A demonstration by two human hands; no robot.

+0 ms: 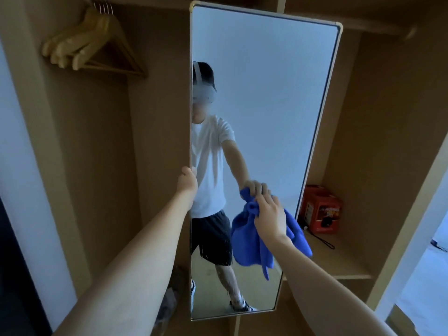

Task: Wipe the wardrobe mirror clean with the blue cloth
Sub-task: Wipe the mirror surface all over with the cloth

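Observation:
A tall wardrobe mirror (266, 93) in a thin gold frame stands open in front of me, angled out from the wooden wardrobe. My left hand (187, 181) grips the mirror's left edge at mid height. My right hand (269, 215) holds a bunched blue cloth (244, 243) against the glass in the lower right part of the mirror. The cloth hangs down below my hand. Small droplets or specks show on the lower glass. My reflection, in a white shirt and dark shorts, fills the left of the mirror.
Several wooden hangers (92, 44) hang from a rail at the upper left. An orange box (321, 209) with a black cord sits on a wardrobe shelf (339, 260) to the right of the mirror. Wardrobe walls close in on both sides.

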